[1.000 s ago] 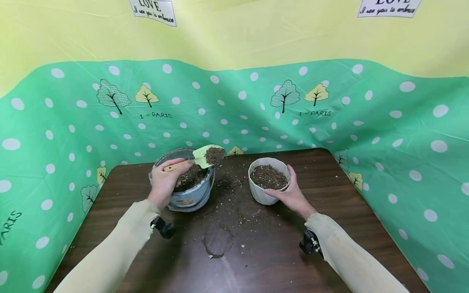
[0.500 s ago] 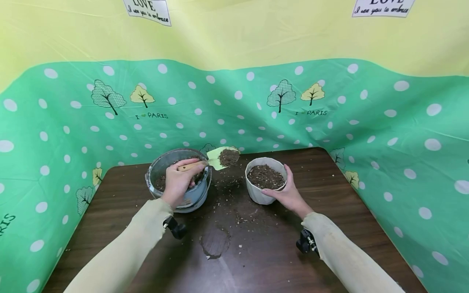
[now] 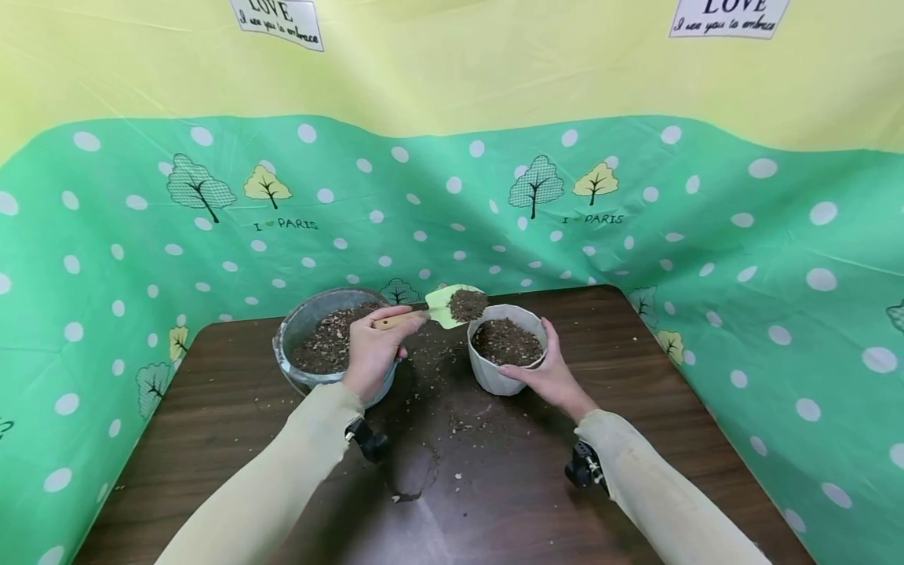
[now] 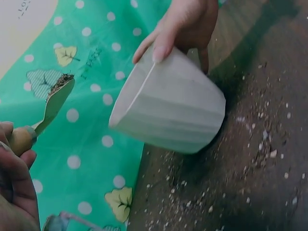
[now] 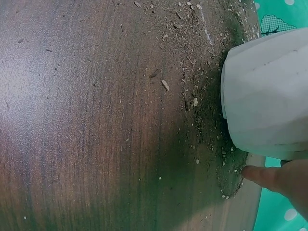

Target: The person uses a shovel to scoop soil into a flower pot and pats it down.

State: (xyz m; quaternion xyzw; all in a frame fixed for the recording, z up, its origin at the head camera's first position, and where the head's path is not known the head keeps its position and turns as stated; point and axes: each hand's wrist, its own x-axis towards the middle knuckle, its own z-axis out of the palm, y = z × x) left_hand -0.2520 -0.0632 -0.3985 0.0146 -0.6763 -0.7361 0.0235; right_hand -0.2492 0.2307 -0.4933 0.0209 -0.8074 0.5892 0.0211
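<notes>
My left hand point(image 3: 376, 351) grips the wooden handle of a small trowel point(image 3: 439, 308) with a pale green blade. A heap of dark soil point(image 3: 468, 305) lies on the blade, whose tip is up at the left rim of a white faceted flowerpot point(image 3: 494, 375). Soil fills much of that pot. My right hand point(image 3: 554, 377) holds the pot by its right side, thumb over the near rim and fingers round the far side. In the left wrist view the loaded trowel point(image 4: 53, 103) stands apart from the pot's mouth.
A grey-blue bucket point(image 3: 286, 357) holding soil stands on the left, partly behind my left forearm. Crumbs of soil point(image 3: 462, 424) are scattered over the brown wooden table point(image 3: 233, 408). A green and yellow printed cloth point(image 3: 424, 188) hangs close behind the table.
My left hand has carried the loaded trowel rightward from above the bucket to the white pot's rim. The right hand keeps its hold on the pot. The head view has shifted slightly.
</notes>
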